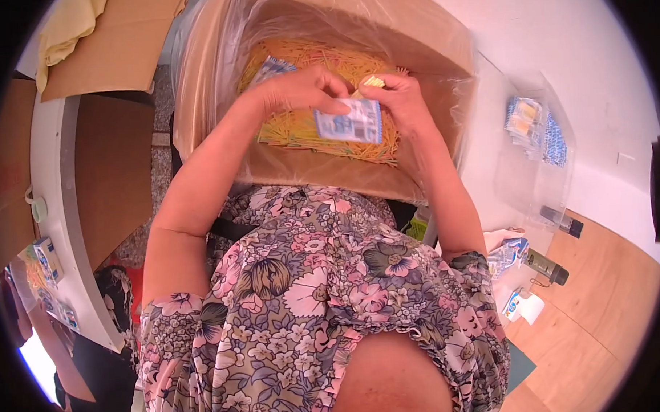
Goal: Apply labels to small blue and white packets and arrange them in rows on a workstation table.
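Note:
My left hand (313,90) pinches a small white and blue printed packet (350,123) by its upper edge. Beside it, my right hand (400,100) is closed around a short bundle of thin pale-yellow sticks (373,82); the packet's right end lies close to this hand. Both hands are over a large cardboard box (314,172) lined with clear plastic film. Many loose yellow and orange sticks (298,134) cover the bottom of the box. Another blue and white packet (273,67) rests on them, partly hidden behind my left wrist.
A clear plastic bin (522,192) on the right holds several flat packets (534,126). Below it are a dark flask (549,268) and a small white and blue box (521,305). Cardboard (110,46) and a yellow cloth (66,30) lie upper left. Another person's arm (62,353) shows lower left.

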Available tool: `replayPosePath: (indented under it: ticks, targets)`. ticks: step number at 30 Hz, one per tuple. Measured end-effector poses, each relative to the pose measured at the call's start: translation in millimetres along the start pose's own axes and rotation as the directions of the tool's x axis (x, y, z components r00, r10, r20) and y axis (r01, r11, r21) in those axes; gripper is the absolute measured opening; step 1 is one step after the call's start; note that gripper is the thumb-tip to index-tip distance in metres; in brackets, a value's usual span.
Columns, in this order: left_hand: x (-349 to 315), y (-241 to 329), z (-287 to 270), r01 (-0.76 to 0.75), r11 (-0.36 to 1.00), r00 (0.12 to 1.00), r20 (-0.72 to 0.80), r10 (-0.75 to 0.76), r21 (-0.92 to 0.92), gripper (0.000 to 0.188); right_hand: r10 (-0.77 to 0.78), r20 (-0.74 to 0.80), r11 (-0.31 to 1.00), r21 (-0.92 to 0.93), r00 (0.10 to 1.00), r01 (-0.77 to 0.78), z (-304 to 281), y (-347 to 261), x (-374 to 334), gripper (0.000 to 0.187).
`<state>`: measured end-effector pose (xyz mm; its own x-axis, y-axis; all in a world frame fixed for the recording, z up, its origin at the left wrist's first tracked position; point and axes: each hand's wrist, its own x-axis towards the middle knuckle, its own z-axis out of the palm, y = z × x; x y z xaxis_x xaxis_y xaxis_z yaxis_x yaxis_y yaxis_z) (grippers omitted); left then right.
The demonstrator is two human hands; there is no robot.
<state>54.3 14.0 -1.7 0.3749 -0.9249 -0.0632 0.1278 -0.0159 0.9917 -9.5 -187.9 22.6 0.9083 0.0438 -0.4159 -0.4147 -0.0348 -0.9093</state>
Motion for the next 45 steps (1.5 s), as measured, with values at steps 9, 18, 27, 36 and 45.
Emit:
replayPosePath:
  ticks: [9,18,27,36,45]
  targets:
    - [14.4,-7.8,27.2,-0.174,0.977,0.974,-0.126,0.189,0.123,0.01,-0.134,-0.145,0.991,-0.032,0.98,0.131,9.9,1.1,-19.3,0.022]
    - [25.4,-20.6,39.9,-0.281,0.932,0.923,-0.203,0.328,0.227,0.011,-0.385,-0.346,0.888,-0.39,0.856,0.243,-0.8,14.8,-16.8,0.026]
    - [20.0,-15.1,21.3,-0.186,0.978,0.918,-0.37,0.139,-0.095,0.008,-0.158,-0.182,0.983,-0.119,0.97,0.138,-25.3,-16.4,-64.6,0.016]
    - [20.5,-8.4,22.9,-0.242,0.966,0.906,-0.336,0.259,0.092,0.009,-0.117,-0.274,0.982,0.114,0.955,0.153,-11.6,-42.5,-41.6,0.019]
    - [19.3,-14.6,29.8,-0.076,0.976,0.933,-0.359,-0.002,-0.203,0.013,-0.49,-0.218,0.779,-0.543,0.844,0.312,7.8,-44.6,-43.2,0.022]
